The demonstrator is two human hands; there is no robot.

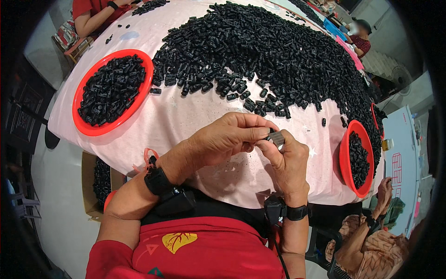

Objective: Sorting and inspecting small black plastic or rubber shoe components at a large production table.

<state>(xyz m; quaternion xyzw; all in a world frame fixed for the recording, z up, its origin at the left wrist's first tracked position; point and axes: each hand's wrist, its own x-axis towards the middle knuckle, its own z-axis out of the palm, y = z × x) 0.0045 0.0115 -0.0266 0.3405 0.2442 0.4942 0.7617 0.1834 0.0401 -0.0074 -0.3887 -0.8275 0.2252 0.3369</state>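
My left hand pinches a small black plastic part between thumb and fingers, above the near side of the table. My right hand grips a short, flat grey metal blade between thumb and forefinger, its edge against or very close to the black part. The fingers cover most of the part. Beyond both hands spreads a large pile of similar black parts, with a few loose ones at its near edge.
A red basin of black parts stands at left, another red basin at right, both on the pale pink tablecloth. A cardboard box is below left. Co-workers sit at far left, far right and near right, beside a white table.
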